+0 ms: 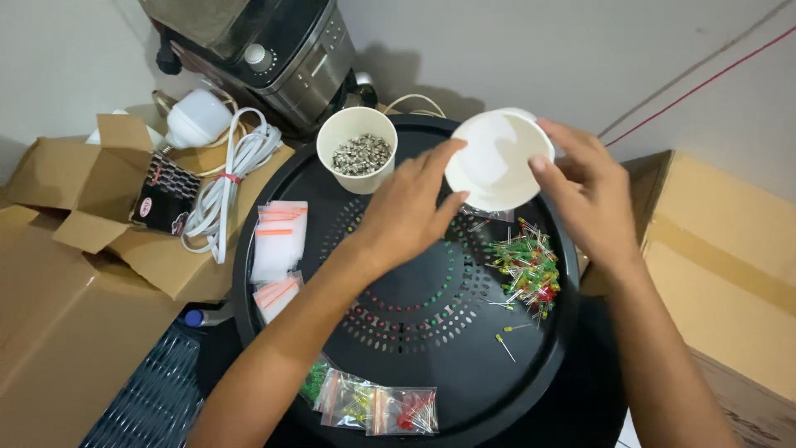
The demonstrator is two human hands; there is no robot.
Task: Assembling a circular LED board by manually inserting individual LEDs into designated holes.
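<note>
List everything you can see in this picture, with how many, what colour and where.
Round tray: one, black, centre.
Empty cup: one, white, held above tray.
Filled cup: one, white, small grey parts inside, tray's far edge.
Loose LEDs: a pile, green, red, yellow, tray's right side.
Empty zip bags: a stack, clear with orange strips, tray's left.
Filled bags: several, clear, near edge.
Cardboard boxes: several, brown, both sides.
Cable: one, white, left.
Bulb: one, white, far left.
Appliance: one, black and silver, top.
Left hand; right hand: both on empty cup.
</note>
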